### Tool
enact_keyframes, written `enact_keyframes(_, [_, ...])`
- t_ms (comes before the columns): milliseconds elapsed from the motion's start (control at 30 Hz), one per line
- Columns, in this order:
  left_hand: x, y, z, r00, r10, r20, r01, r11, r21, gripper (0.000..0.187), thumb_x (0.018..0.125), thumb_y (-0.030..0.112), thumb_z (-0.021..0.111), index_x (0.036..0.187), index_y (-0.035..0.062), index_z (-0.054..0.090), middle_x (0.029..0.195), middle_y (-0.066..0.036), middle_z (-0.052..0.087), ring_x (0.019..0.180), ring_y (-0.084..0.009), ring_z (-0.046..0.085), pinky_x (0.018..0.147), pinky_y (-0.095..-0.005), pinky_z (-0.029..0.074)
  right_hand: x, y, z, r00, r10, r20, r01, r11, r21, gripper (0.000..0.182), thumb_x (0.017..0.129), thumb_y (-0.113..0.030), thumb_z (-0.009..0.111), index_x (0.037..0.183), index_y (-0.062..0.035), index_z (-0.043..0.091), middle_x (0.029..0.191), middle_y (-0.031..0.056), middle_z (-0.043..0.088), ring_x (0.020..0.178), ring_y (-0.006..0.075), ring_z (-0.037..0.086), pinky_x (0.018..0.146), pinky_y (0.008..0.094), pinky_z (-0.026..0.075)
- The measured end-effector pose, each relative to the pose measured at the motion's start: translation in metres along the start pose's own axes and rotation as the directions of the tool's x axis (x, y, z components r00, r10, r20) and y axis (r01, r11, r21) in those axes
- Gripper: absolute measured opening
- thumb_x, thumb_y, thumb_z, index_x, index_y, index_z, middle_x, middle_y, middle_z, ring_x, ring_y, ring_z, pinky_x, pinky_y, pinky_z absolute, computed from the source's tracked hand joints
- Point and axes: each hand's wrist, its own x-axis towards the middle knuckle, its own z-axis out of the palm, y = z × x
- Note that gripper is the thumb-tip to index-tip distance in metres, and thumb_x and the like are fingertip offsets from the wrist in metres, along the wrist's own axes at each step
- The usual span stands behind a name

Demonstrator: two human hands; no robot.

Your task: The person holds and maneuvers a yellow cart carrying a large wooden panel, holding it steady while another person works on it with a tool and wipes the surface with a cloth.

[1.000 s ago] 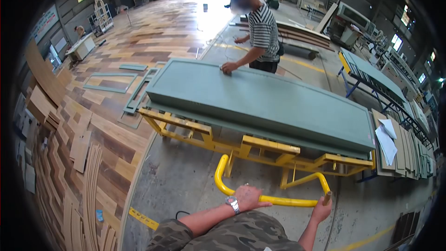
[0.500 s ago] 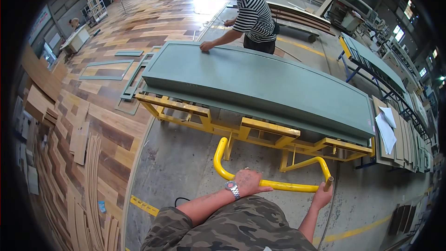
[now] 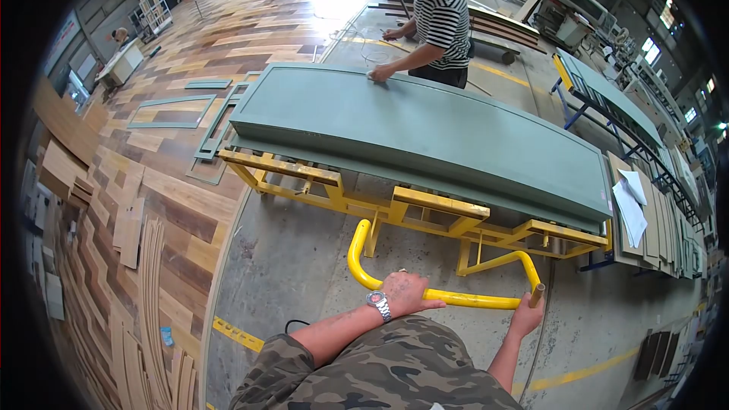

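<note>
My left hand [image 3: 402, 293], with a metal watch on its wrist, lies over the yellow tubular handlebar [image 3: 478, 301], its fingers curled over the far side and thumb along the bar. At the bar's right bend, my right hand [image 3: 525, 314] is closed around a short brown rod [image 3: 538, 294], whose end sticks up above the fist. The handlebar joins a yellow metal frame cart [image 3: 440, 205]. On that cart lies a long grey-green panelled door-like piece [image 3: 425, 129] with a raised border.
Across the piece stands a co-worker in a striped shirt [image 3: 444, 23], one hand on its surface. Green frames [image 3: 171, 112] and wood strips [image 3: 152, 296] lie on the left floor. At right, boards [image 3: 645, 250] carry white papers [image 3: 630, 209]; a blue-legged rack [image 3: 607, 99] stands behind.
The co-worker has shifted to the right, sliding a hand rightward along the green piece. My hands stay in place on the handlebar and the rod.
</note>
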Motion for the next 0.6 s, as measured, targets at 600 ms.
enact_keyframes(600, [0.001, 0.001, 0.002, 1.0, -0.01, -0.018, 0.009, 1.0, -0.003, 0.08, 0.089, 0.085, 0.06, 0.095, 0.0076, 0.079, 0.087, -0.014, 0.077, 0.086, -0.0349, 0.076, 0.077, -0.0479, 0.06, 0.004, 0.012, 0.006, 0.999, -0.037, -0.022, 0.037, 0.999, -0.003, 0.037, 0.095, -0.024, 0.071, 0.128, -0.0056, 0.072, 0.108, 0.019, 0.078, 0.101, 0.0396, 0.075, 0.089, 0.0473, 0.057])
